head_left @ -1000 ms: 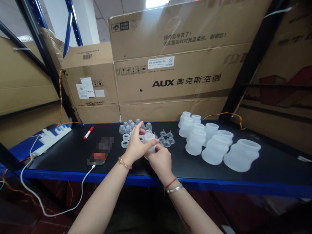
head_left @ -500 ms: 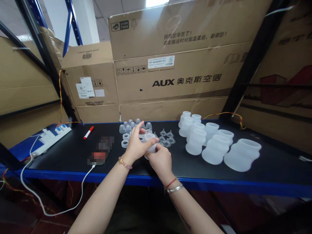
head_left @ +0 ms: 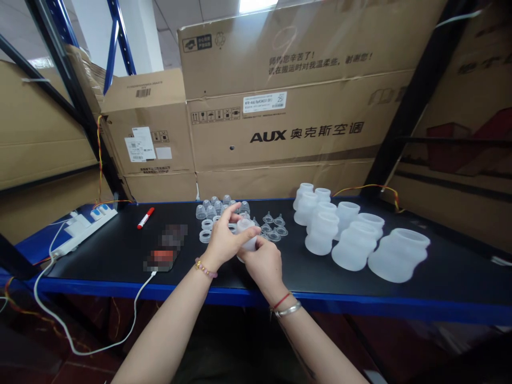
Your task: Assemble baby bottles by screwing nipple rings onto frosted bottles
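Observation:
Both hands meet over the black shelf top (head_left: pixel 104 250) around one small translucent silicone bottle (head_left: pixel 247 230). My left hand (head_left: pixel 222 239) pinches the bottle's upper part, with thumb and forefinger at its top. My right hand (head_left: pixel 264 263) wraps the bottle's lower body from below. Behind the hands lie small clear caps (head_left: pixel 208 209), white rings (head_left: pixel 205 235) and clear nipples (head_left: pixel 274 228). A row of translucent bottles (head_left: pixel 354 240) stands to the right, growing larger toward the near end.
A red marker (head_left: pixel 145 217) and a white power strip (head_left: pixel 82 228) lie at the left, with a phone (head_left: pixel 162 258) on a white cable. Large cardboard boxes (head_left: pixel 288 112) wall off the back. Black and blue rack posts (head_left: pixel 74 96) stand at both sides.
My left hand's fingers shifted slightly on the top of the small bottle. My right hand stays in place and nothing on the shelf has moved.

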`<action>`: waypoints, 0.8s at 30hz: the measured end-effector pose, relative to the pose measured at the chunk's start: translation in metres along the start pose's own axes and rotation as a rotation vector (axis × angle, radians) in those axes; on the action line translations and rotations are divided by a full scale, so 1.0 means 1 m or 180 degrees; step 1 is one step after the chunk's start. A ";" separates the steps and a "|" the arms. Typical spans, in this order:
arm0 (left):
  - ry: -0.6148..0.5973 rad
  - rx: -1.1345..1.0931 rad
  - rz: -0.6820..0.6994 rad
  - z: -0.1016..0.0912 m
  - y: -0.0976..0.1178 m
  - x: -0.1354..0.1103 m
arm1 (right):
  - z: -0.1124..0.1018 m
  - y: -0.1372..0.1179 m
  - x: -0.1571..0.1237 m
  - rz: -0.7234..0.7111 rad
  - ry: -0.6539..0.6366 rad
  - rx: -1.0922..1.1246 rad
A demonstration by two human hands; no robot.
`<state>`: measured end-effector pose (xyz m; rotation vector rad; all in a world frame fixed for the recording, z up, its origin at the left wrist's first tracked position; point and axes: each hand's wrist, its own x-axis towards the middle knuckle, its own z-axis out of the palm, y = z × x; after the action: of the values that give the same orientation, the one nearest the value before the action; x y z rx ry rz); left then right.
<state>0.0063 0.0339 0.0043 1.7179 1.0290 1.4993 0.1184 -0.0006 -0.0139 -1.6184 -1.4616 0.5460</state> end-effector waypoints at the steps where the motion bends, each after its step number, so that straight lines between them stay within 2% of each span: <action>1: -0.0130 -0.0140 -0.0038 -0.001 0.000 0.001 | 0.000 0.000 0.000 -0.0012 0.0017 0.0007; 6: -0.1152 -0.1191 -0.0356 -0.015 0.003 0.009 | 0.003 0.002 0.000 0.0013 0.0064 0.0072; 9: -0.1330 -0.1326 -0.0389 -0.018 0.002 0.010 | 0.004 0.004 0.002 0.0034 0.0086 0.0097; 11: -0.1076 -0.1088 -0.0203 -0.013 0.001 0.007 | 0.004 0.005 0.003 0.0019 0.0056 0.0082; 15: -0.0079 -0.0008 0.0103 0.000 -0.001 0.000 | 0.003 0.004 0.003 -0.0006 -0.0009 0.0003; 17: 0.0075 0.0167 0.0056 0.003 -0.001 -0.001 | 0.001 0.002 0.002 -0.0019 -0.0007 -0.0016; 19: -0.0129 -0.0074 0.0008 0.000 0.000 0.001 | 0.001 0.000 0.001 -0.0017 0.0012 -0.0018; 24: -0.1148 -0.1088 -0.0257 -0.017 0.002 0.010 | 0.001 0.000 0.001 0.0008 0.0061 0.0018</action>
<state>-0.0095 0.0408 0.0140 1.6007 0.6072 1.1768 0.1179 0.0007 -0.0147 -1.6171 -1.4428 0.5341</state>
